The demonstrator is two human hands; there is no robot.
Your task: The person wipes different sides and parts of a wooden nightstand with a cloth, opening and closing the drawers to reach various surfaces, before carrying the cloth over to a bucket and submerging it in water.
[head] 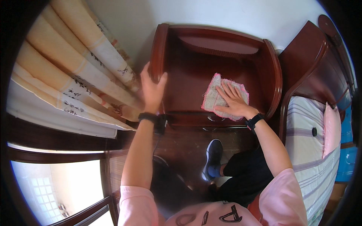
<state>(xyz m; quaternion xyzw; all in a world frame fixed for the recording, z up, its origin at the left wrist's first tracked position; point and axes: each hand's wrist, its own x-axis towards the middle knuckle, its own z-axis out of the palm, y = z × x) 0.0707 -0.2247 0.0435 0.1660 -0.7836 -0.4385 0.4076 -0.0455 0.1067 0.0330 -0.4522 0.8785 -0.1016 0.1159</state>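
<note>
A dark reddish-brown wooden nightstand (183, 99) with raised sides and a raised back stands before me against the wall. My right hand (232, 101) lies flat, fingers spread, on a grey cleaning cloth (209, 97) with frayed pink edges. The cloth rests on the nightstand's top, right of its middle, near the front edge. My left hand (153, 87) grips the left side panel (159, 50) of the nightstand, with the thumb on the inner side and the fingers outside. Below the top's front edge, a metal drawer handle (216, 118) shows.
Patterned curtains (84, 62) hang at the left, above a window (62, 180). On the right stands a bed with a curved wooden headboard (306, 67), a striped sheet (302, 147), a pink pillow (331, 130) and a small black round object (314, 131). My shoe (214, 158) is on the floor.
</note>
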